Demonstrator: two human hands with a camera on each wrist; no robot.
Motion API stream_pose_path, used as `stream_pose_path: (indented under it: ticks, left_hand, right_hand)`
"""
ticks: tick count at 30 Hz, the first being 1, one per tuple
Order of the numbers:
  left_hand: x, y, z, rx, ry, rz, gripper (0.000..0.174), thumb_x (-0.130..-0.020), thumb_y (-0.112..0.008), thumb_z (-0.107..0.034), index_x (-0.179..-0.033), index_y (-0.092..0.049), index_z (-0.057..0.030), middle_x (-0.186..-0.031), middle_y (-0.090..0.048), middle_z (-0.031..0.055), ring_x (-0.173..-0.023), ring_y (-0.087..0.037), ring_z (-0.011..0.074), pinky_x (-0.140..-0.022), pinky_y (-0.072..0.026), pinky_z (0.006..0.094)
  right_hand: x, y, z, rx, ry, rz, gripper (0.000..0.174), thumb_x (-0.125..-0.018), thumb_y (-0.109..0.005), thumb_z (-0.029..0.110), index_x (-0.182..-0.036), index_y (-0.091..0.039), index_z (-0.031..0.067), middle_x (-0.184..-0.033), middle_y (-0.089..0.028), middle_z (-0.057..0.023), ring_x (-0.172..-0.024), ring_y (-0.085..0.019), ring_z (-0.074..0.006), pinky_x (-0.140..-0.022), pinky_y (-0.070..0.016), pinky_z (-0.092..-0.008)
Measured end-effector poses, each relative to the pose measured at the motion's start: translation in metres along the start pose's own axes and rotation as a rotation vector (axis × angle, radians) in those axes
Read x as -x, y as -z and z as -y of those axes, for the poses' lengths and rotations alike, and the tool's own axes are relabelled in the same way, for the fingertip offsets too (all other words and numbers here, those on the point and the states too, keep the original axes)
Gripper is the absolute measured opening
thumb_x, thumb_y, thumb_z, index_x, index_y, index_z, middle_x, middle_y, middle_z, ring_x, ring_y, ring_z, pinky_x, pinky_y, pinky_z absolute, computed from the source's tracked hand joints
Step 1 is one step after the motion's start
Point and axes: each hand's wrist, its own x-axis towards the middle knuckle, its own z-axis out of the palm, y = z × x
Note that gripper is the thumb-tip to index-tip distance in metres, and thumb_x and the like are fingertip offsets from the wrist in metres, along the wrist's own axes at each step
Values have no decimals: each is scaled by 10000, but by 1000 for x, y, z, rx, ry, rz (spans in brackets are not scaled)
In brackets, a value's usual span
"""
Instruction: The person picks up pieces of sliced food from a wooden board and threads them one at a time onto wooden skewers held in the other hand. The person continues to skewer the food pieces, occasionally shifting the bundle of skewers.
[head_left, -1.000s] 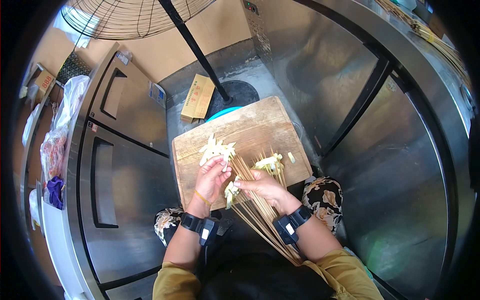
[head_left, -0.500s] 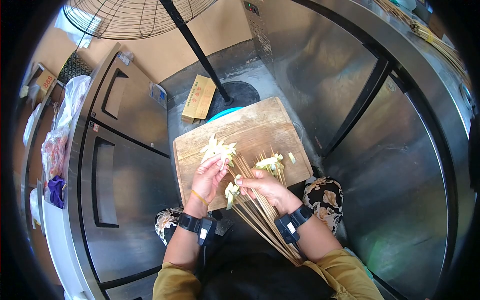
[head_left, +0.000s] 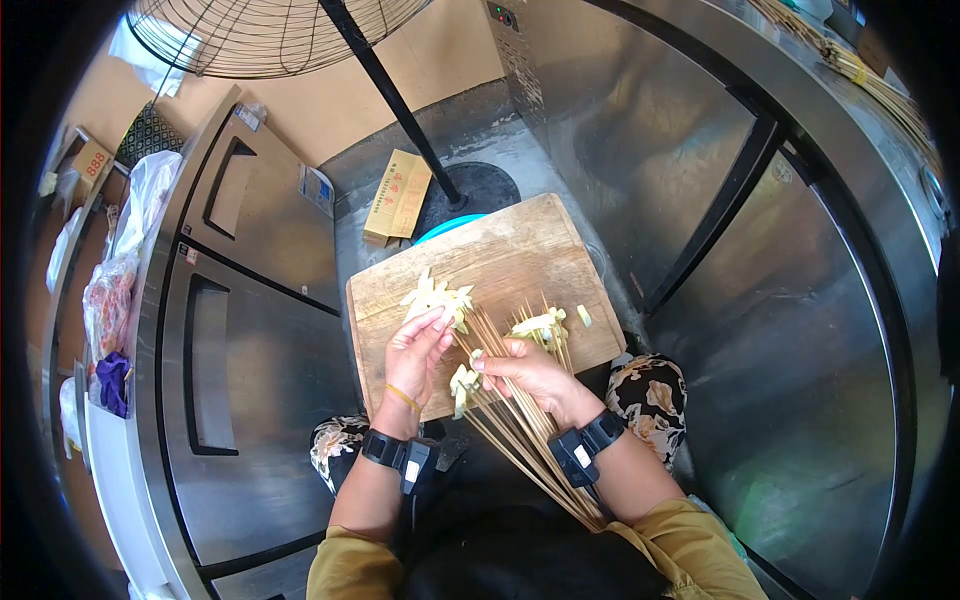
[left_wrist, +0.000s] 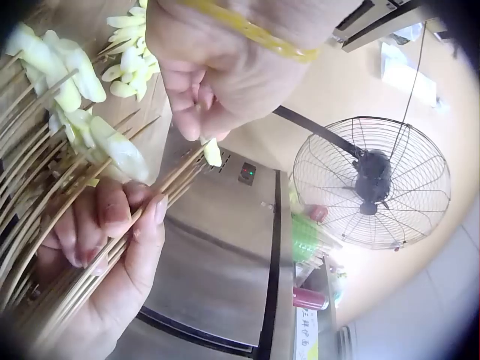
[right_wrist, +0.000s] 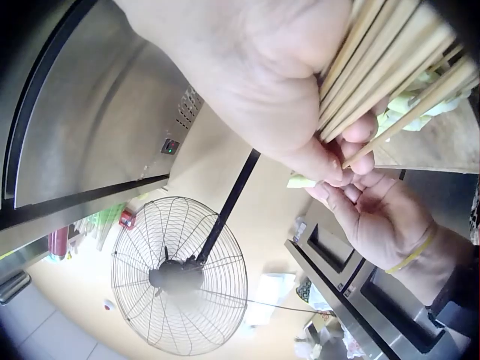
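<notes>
My left hand (head_left: 410,360), with a yellow band at its wrist, pinches a small pale vegetable slice (left_wrist: 213,153) between thumb and fingertips, right at the skewer tips. My right hand (head_left: 535,378) grips a bundle of thin bamboo skewers (head_left: 535,440), its thumb lying along them. Pale green-white slices (head_left: 463,388) are threaded on several skewers beside that hand. Just beyond my left fingers a heap of loose slices (head_left: 432,294) lies on the wooden cutting board (head_left: 510,250). More skewered slices (head_left: 540,326) rest on the board's right side, past my right hand.
One loose piece (head_left: 583,315) sits near the board's right edge. Steel cabinets (head_left: 250,330) flank me on the left, with a steel refrigerator (head_left: 760,330) on the right. Ahead stand a cardboard box (head_left: 397,197) and a fan's black base (head_left: 485,185).
My left hand has moved slightly away from me and to the left, with its fingertips still together. My right hand and the skewer bundle have hardly shifted.
</notes>
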Motion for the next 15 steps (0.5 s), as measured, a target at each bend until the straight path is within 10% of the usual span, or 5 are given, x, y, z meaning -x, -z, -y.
stream_pose_path:
  ticks: [15]
  left_hand:
    - [11, -2, 8, -349, -235, 70, 180, -842, -603, -19, -1019, -627, 1, -941, -640, 60, -797, -588, 102, -725, -488, 232]
  right_hand:
    - [1, 2, 1, -5, 11, 1, 135, -802, -669, 142, -839, -579, 50, -626, -577, -22, -459, -471, -48, -423, -348, -160]
